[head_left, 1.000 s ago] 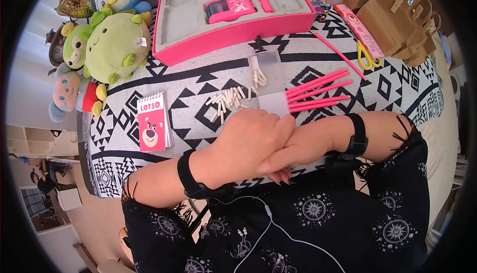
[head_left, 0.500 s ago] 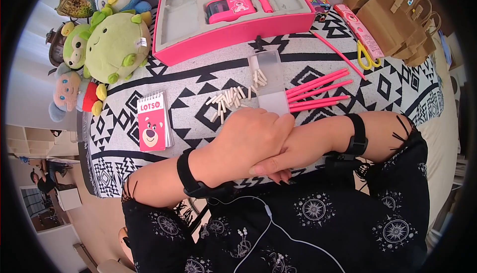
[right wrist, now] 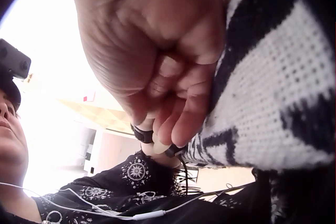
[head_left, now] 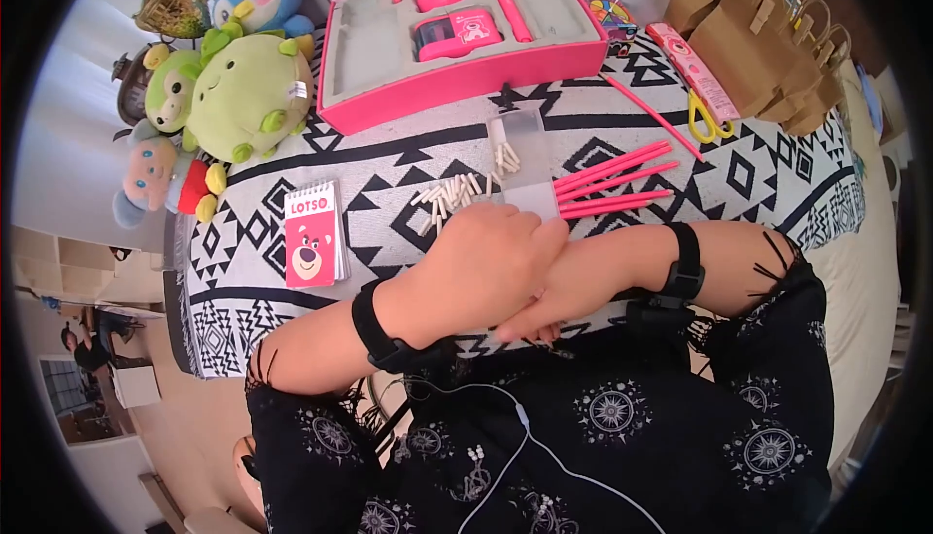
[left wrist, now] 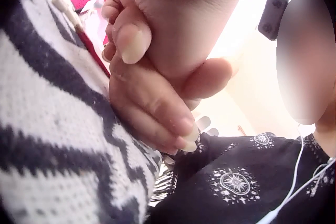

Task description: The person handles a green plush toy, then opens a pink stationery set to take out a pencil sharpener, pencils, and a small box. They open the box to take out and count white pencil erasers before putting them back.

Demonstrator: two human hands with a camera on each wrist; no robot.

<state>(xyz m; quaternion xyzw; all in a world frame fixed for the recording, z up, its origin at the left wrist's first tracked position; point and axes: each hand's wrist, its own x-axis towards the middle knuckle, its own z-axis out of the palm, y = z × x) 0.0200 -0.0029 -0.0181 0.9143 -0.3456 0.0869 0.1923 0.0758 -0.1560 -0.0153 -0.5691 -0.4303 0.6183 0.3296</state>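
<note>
Near the table's front edge in the head view, my left hand [head_left: 486, 257] lies over my right hand [head_left: 573, 291], and the two are clasped together. The left wrist view shows their fingers curled into one another, with several fingertips [left wrist: 181, 129] pointing down toward the lap. In the right wrist view the right palm [right wrist: 157, 40] faces the camera, its fingers bent around the left hand's. Just beyond the hands lie a heap of small white sticks [head_left: 452, 191] and a clear plastic box [head_left: 530, 184] with a few more sticks inside.
Several pink pencils [head_left: 617, 179] lie right of the box. A Lotso notepad [head_left: 311, 242] is at left, near plush toys [head_left: 248, 97]. Behind stands a pink gift box [head_left: 466, 82]. Yellow scissors [head_left: 708, 118] and paper bags [head_left: 753, 43] are at the right.
The head view has shifted slightly, so the notepad and toys appear farther right. The right thumb has slid a little left along the left hand; the hands stay clasped.
</note>
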